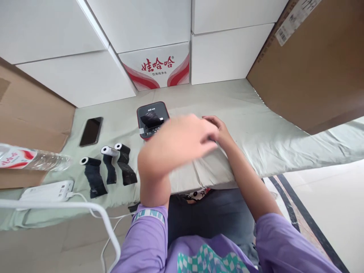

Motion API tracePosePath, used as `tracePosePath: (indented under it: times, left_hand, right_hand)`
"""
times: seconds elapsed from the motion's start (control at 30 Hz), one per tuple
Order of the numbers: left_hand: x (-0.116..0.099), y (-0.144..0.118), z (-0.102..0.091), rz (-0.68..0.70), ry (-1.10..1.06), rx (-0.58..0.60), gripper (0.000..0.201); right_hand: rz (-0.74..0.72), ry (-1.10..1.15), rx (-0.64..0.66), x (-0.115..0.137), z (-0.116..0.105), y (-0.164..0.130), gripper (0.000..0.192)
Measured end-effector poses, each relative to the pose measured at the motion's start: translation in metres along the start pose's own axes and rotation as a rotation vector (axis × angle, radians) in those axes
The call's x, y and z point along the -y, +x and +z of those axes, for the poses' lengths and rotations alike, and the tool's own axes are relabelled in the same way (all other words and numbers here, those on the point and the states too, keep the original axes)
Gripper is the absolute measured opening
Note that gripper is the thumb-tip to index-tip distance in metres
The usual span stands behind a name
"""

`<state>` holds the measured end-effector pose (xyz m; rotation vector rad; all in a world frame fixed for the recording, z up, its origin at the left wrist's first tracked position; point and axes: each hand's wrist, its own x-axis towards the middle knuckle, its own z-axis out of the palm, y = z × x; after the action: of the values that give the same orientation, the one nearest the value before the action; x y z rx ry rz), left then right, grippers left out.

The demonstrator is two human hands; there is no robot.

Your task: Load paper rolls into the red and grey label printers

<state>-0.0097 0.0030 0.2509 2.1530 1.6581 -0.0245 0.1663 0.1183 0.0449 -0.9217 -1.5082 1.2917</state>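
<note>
My left hand is blurred with motion, raised over the pale green cloth just in front of a small dark device with a red rim. Its fingers reach towards my right hand, which rests on the cloth to the right of the device with its fingers curled. Where the two hands meet is hidden by the left hand, so I cannot tell whether either holds anything. Three small rolls with black strips unrolled lie to the left of my left wrist.
A black phone lies face up at the left. A plastic water bottle lies on its side on cardboard. A white power bank with a cable sits near the front edge. White cartons and a brown box wall the back.
</note>
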Motion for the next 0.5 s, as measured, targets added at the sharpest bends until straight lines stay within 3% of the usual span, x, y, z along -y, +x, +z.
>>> tracePosePath:
  times: [0.1, 0.23, 0.3, 0.5]
  left_hand:
    - [0.027, 0.047, -0.002, -0.075, 0.081, -0.026, 0.021]
    - [0.028, 0.085, 0.017, -0.101, 0.108, 0.199, 0.013]
    - [0.019, 0.093, 0.026, -0.124, 0.149, 0.244, 0.012]
    - [0.001, 0.091, 0.034, -0.123, 0.262, 0.171, 0.024]
  right_hand:
    - [-0.003, 0.007, -0.019, -0.003, 0.002, 0.002, 0.046]
    - [0.024, 0.006, -0.021, -0.007, 0.0, 0.003, 0.053]
    - [0.044, 0.029, -0.006, -0.008, -0.001, 0.003, 0.056]
    - [0.065, 0.093, 0.022, -0.01, -0.002, 0.003, 0.051]
